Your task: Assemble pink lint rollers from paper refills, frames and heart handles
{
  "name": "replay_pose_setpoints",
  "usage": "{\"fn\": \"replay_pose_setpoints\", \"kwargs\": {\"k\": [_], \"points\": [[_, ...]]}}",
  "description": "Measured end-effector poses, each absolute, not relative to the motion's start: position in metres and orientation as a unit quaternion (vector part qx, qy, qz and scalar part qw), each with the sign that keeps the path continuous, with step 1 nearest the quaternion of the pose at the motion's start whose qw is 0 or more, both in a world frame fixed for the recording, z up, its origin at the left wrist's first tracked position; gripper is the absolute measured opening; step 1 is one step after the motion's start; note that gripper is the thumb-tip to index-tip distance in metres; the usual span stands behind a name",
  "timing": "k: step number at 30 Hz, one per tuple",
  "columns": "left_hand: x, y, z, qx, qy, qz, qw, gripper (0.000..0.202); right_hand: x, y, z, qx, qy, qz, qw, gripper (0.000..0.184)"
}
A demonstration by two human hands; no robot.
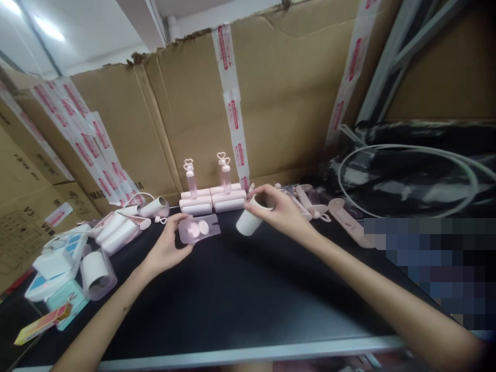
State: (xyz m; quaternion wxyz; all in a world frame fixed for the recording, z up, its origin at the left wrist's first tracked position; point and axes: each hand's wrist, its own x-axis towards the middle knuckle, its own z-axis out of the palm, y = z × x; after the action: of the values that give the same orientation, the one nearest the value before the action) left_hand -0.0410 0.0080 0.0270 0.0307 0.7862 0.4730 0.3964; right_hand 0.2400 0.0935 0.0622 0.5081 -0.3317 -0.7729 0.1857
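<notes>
Black table [248,299], both forearms coming in from the near edge. Near left corner we see a flat coloured box [42,323] and a white roll in a clear sleeve [96,276], lying on its side, well apart from the hands. Left hand [166,248]: thumb and fingers pinching the left end of a translucent pink tray [199,229]. The tray sits at table centre with two pale round pieces in it, and we can't tell if it's lifted or resting. Right hand [282,209]: fingers curled around the top rim of a white paper roll [250,217], which is tilted with its lower end just right of the tray. Left of the hands there is a pile of more white rolls [116,230]. Right of them, pink handle parts [344,217] lie flat. Just behind the tray is a stack of pink-white boxes [213,201] with two pink bottles [190,178] upright on top. Far right, a black plastic bag [406,129] with a white cable loop [475,181] on it. The back wall is taped cardboard [290,103].
</notes>
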Motion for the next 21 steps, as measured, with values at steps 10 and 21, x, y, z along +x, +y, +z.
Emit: {"fn": "replay_pose_setpoints", "kwargs": {"k": [10, 21], "points": [[-0.035, 0.011, 0.013, 0.919, 0.31, 0.089, -0.226, 0.056, 0.227, 0.089, 0.038, -0.324, -0.845, 0.198, 0.375, 0.034], [-0.055, 0.011, 0.026, 0.736, 0.611, 0.254, 0.147, 0.061, 0.237, 0.088, 0.059, -0.298, -0.829, 0.183, 0.436, 0.041]]}}
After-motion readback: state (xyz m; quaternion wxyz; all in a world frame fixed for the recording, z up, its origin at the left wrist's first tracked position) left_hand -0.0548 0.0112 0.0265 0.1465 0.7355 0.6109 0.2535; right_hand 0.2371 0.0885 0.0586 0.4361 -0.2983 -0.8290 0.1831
